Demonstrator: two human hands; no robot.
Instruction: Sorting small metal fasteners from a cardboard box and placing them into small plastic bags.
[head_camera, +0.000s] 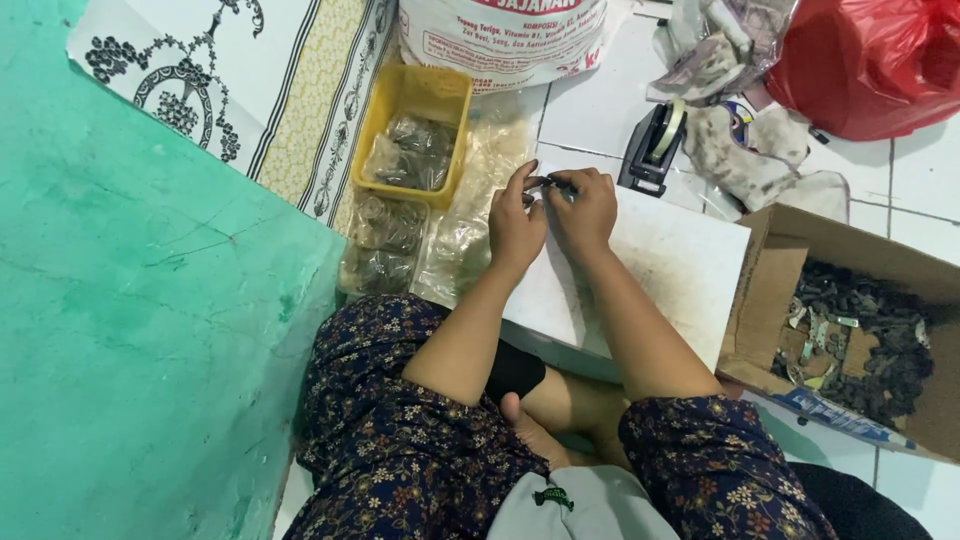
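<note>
Over the white board on the person's lap, the left hand and right hand meet, fingers pinched together on a small dark piece held between them at the board's far edge. Keeping both wrists low and the piece pinched near its ends seems the steadiest way. A yellow tub of filled bags sits just left; a cardboard box of dark scraps lies to the right.
</note>
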